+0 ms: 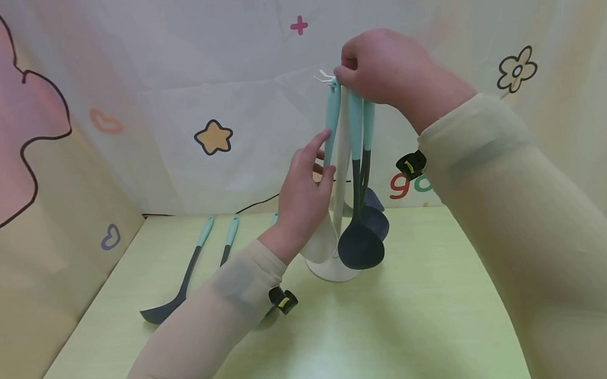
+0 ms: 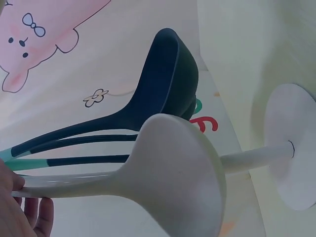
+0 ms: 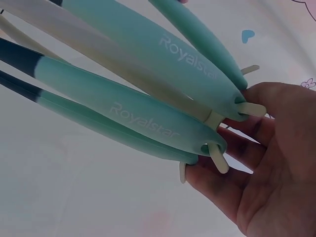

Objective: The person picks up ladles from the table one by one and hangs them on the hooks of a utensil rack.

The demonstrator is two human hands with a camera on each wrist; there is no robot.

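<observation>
A white ladle (image 1: 318, 244) hangs by its teal handle from the white rack (image 1: 332, 271); its pale bowl (image 2: 173, 173) is large in the left wrist view. My left hand (image 1: 305, 198) pinches that ladle's handle between thumb and fingers, seen also at the left edge (image 2: 19, 212). With its fingers curled, my right hand (image 1: 390, 69) grips the rack's top, and the palm (image 3: 284, 158) shows beside the hooks (image 3: 252, 109). Teal handles (image 3: 133, 113) hang on those hooks. A dark ladle (image 1: 361, 246) and other dark utensils hang to the right of the pole.
On the table (image 1: 403, 341), a dark utensil (image 1: 190, 269) and another teal handle (image 1: 232, 231) lie to the left, partly behind my left sleeve. One more teal handle end (image 1: 275, 217) shows behind my left hand. A patterned curtain (image 1: 213, 38) stands behind the table.
</observation>
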